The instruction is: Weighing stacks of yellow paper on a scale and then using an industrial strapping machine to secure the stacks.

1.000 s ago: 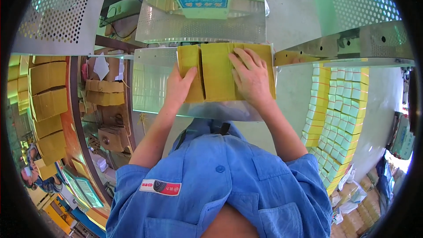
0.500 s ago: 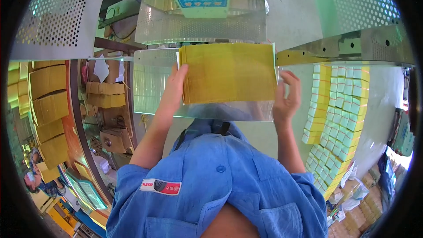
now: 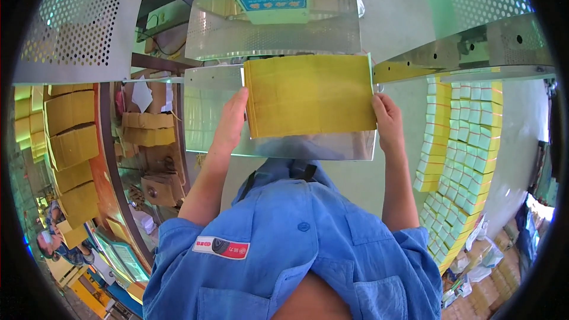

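Perforated metal guard panels (image 3: 83, 21) occupy the view from ten to two o'clock, curving with the lens. At three to four o'clock, well apart from my hands, a large block of stacked packs with green and yellow bands (image 3: 465, 154) stands on the floor. At nine o'clock, stacks of yellow cardboard cartons (image 3: 71, 136) sit along a curved orange-rimmed surface.

At centre, a shiny metal table (image 3: 278, 142), polished enough to mirror what lies on it, carries the work. On it lies a thick flat stack of yellow paper sheets (image 3: 309, 95), its layered edge showing along the left side, its far edge close under the perforated hood of the machine at twelve o'clock.

My left hand (image 3: 232, 120) presses flat against the left edge of the stack, fingers extended toward twelve o'clock, thumb against the layered side. My right hand (image 3: 386, 120) grips the lower right corner, fingers curled at the right edge. Both hands bracket the stack between them; it is squared and rests on the table.

My blue work jacket (image 3: 296, 249) fills six o'clock.
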Tool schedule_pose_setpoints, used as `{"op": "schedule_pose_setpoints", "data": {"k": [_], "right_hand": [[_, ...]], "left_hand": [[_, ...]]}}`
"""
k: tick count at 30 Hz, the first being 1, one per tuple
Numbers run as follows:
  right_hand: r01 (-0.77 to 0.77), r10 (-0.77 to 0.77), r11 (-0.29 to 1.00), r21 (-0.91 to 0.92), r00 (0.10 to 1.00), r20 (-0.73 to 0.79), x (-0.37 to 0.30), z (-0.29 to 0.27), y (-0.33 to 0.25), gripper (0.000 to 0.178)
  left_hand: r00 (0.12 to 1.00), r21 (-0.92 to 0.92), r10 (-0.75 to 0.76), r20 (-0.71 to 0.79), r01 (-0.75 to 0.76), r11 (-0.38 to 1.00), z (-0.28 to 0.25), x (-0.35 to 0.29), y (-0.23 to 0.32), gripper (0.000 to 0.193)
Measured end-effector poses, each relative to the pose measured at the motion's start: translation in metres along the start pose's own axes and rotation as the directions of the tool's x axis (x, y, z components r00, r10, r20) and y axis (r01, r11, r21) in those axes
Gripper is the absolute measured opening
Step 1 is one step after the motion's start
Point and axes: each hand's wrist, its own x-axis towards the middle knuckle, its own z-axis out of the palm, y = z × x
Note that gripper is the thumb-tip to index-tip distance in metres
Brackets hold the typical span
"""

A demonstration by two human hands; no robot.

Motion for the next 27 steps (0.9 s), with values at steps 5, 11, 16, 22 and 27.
{"op": "schedule_pose_setpoints", "data": {"k": [5, 11, 16, 22, 27], "right_hand": [[-0.036, 0.036, 0.999, -0.008, 0.998, -0.057, 0.001, -0.001, -0.002, 0.025], [-0.127, 0.127, 0.992, 0.008, 0.990, -0.063, 0.009, 0.003, 0.004, 0.031], [-0.119, 0.115, 0.987, -0.104, 0.993, -0.041, 0.011, -0.001, 0.009, 0.031], [-0.140, 0.142, 0.987, -0.075, 0.990, 0.018, -0.005, 0.029, -0.006, 0.029], [0.061, -0.053, 0.979, -0.193, 0.998, 0.046, -0.005, 0.046, -0.006, 0.026]], "left_hand": [[0.988, 0.161, -0.029, -0.151, 0.054, 0.986, -0.013, 0.019, -0.017, 0.053], [0.972, 0.367, 0.177, -0.157, -0.109, 0.924, 0.000, 0.022, -0.005, 0.052], [0.993, 0.120, 0.029, -0.116, -0.015, 0.993, 0.006, 0.010, 0.010, 0.051], [0.994, -0.047, -0.037, -0.105, 0.032, 0.998, -0.021, 0.019, -0.009, 0.052], [0.997, -0.083, 0.048, -0.062, -0.053, 0.995, -0.041, 0.015, 0.002, 0.052]]}}
